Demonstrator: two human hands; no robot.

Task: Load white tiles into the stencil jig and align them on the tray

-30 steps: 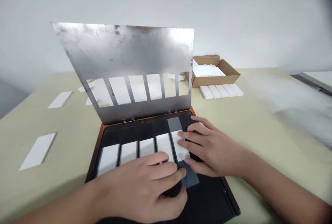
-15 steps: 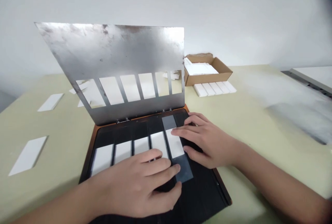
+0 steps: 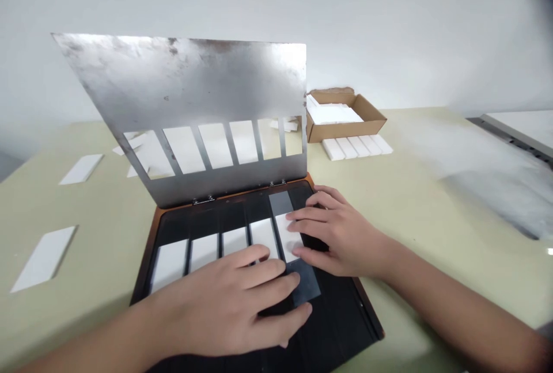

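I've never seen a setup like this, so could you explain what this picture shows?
This view comes from a camera worn on a person's head, looking down. On a pale green table lies a flat black tray with an orange-brown rim, and a scuffed steel plate with rectangular windows stands hinged up behind it. The right hand rests on a white rectangular strip in the tray; the left hand lies over the neighbouring strip. Further back sits an open cardboard box of white strips.
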